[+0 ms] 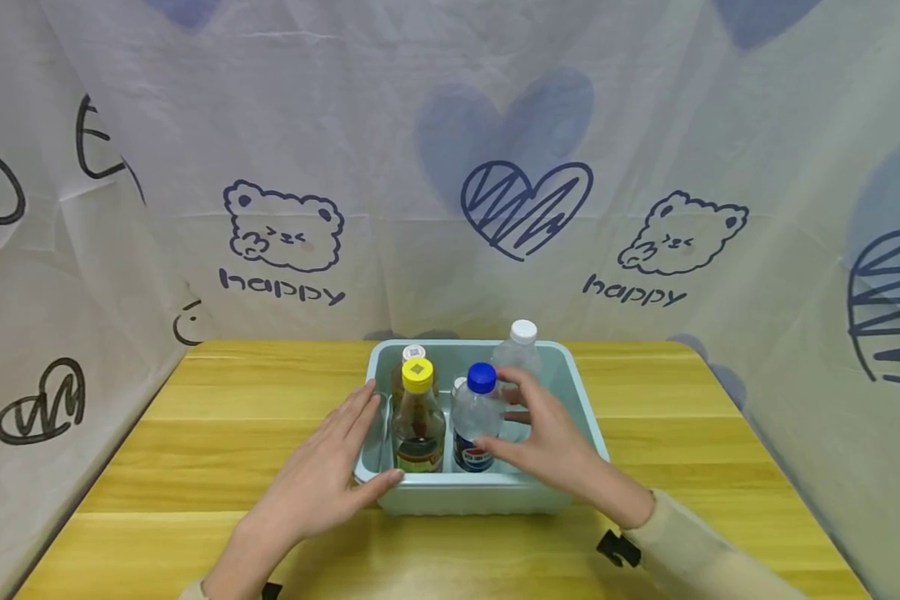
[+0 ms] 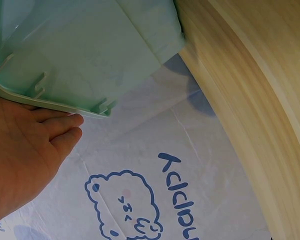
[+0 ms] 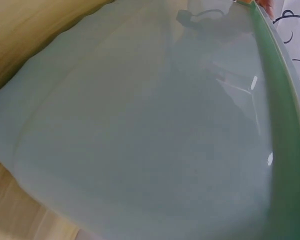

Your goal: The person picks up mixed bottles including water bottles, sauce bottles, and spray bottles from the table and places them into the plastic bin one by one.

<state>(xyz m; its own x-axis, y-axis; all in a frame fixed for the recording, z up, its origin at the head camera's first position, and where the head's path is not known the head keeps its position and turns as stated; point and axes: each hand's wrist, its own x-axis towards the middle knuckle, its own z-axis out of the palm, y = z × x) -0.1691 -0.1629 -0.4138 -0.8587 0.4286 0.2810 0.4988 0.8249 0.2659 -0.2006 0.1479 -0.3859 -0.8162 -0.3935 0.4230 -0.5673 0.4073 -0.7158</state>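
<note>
A pale green plastic bin (image 1: 480, 492) holds several bottles. My right hand (image 1: 551, 437) curls around the right side of a Pepsi-labelled clear plastic bottle (image 1: 471, 421) with a blue cap, thumb at its front near the label. My left hand (image 1: 326, 475) rests along the bin's left rim with fingers straight; in the left wrist view, those fingers lie against the rim's outside. Beside the Pepsi bottle stands a yellow-capped bottle (image 1: 418, 425) of dark liquid. In the right wrist view, the bin's outer wall (image 3: 155, 130) fills most of the picture, hiding the grip.
Behind the yellow cap is a bottle with a white cap (image 1: 414, 353). A clear white-capped bottle (image 1: 521, 354) stands at the bin's back right. The bin sits on a wooden table (image 1: 255, 425), with a printed cloth (image 1: 390, 167) hanging behind it.
</note>
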